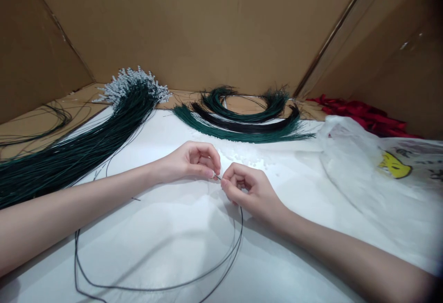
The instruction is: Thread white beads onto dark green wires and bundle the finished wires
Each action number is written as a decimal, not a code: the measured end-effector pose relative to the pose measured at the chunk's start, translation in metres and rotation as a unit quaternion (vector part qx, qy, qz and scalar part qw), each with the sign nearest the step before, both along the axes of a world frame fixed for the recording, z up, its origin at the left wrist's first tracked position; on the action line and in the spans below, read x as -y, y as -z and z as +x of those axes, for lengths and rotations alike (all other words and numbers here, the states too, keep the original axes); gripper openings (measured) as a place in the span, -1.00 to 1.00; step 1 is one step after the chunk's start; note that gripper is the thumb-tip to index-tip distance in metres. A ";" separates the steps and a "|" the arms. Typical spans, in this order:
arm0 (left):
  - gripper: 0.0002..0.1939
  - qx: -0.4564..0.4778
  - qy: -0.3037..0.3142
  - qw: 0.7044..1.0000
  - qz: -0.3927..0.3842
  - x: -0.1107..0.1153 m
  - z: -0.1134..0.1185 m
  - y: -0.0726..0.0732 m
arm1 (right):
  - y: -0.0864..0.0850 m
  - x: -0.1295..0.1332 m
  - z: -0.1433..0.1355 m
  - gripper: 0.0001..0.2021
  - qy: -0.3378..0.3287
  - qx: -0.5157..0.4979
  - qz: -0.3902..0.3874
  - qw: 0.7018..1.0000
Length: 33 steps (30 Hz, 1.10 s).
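Over the white work surface my two hands meet, fingertips almost touching. My right hand (251, 190) pinches a thin dark cord (241, 229) between thumb and forefinger. A short dark piece of it spans the small gap to the other hand, and the rest hangs below in wide loops towards me. My left hand (197, 162) is closed in a pinch at that short piece, its other fingers curled. Whatever else sits between its fingertips is too small to make out. Just beyond the hands lies a scatter of small white beads (242, 153).
At left lies a thick bundle of dark green cords (100, 141) with white beaded ends (133, 86). Curved bundles of green and black strands (242, 127) lie behind the beads. Red fabric (363, 116) and a clear plastic bag (367, 178) are at right. Cardboard walls (207, 26) enclose the surface.
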<state>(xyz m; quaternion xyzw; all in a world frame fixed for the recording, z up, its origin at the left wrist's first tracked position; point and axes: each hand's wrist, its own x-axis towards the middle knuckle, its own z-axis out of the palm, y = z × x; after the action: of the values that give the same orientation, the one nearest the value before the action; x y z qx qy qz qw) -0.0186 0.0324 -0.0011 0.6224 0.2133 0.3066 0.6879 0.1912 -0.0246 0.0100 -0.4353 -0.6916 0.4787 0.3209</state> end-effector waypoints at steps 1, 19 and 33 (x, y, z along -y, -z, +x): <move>-0.87 0.000 0.002 1.000 0.001 0.000 0.000 0.000 | 0.000 0.000 0.000 -0.90 0.001 0.001 0.000 1.000; -0.86 -0.015 -0.018 0.999 0.029 0.001 0.001 -0.001 | 0.001 -0.001 0.000 -0.92 0.003 -0.001 0.001 1.000; -0.81 -0.011 -0.007 1.000 0.016 0.001 0.002 -0.001 | 0.002 -0.002 0.000 -0.92 0.003 0.007 0.007 1.000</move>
<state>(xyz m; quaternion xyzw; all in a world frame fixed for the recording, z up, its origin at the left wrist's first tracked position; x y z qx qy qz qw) -0.0171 0.0314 0.0000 0.6352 0.2198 0.3078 0.6734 0.1910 -0.0228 0.0082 -0.4387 -0.6957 0.4697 0.3208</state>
